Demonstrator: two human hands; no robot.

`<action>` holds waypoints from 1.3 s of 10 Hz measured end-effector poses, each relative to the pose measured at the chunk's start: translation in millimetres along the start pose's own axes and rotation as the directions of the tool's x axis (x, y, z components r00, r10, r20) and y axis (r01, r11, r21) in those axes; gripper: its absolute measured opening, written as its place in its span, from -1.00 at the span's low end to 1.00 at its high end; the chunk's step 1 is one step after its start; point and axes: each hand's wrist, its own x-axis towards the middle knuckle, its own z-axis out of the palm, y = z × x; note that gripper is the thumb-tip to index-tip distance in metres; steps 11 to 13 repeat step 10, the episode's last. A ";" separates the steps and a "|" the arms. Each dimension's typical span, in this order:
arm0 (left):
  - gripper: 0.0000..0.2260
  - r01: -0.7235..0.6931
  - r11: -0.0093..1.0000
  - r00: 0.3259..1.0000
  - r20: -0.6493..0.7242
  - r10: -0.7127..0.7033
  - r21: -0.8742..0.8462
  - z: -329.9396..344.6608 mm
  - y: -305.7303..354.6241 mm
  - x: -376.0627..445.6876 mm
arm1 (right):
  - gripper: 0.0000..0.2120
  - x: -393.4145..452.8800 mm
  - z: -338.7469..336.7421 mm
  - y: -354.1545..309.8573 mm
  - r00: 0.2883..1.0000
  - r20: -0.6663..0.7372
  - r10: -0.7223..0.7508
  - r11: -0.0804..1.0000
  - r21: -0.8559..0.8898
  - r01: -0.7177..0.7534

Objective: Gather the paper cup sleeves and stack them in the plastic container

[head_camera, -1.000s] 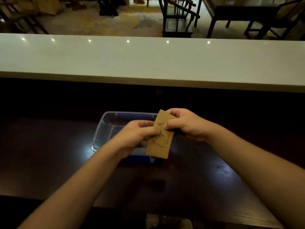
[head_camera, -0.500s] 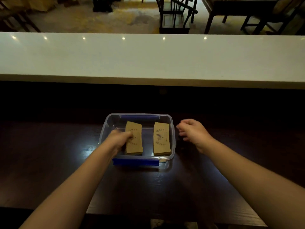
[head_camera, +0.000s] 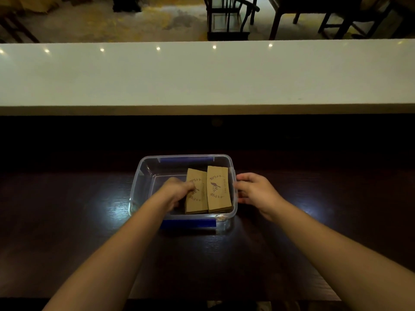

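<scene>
— Sleeves first: where are they?
— Two brown stacks lie flat side by side, touching, in the right half of the clear tub (head_camera: 143, 176) on the dark table (head_camera: 67, 221). One left stack (head_camera: 198, 198), one right stack (head_camera: 219, 189).
— And the hands?
— Left hand (head_camera: 177, 191) is inside the tub, fingers curled against the left stack's edge. Right hand (head_camera: 253, 189) is outside, fingers loosely spread on the tub's right wall, holding nothing.
— Behind it?
— White counter (head_camera: 202, 75).
</scene>
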 end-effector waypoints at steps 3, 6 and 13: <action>-0.70 0.002 0.999 0.999 -0.050 -0.003 -0.033 4.7 -5.4 1.0 | -0.86 1.6 -2.4 2.3 1.000 0.010 -0.002 0.999 0.039 0.002; -0.82 -0.035 0.998 0.993 -0.107 0.040 0.046 11.8 1.2 -4.6 | -0.92 3.3 -1.7 7.2 0.999 -0.026 -0.039 0.999 -0.028 0.038; -0.49 -0.247 0.495 0.594 -0.274 0.757 0.833 52.1 72.4 -81.1 | -0.57 -22.4 -84.7 -58.1 0.919 -0.114 -0.378 0.798 -0.544 0.260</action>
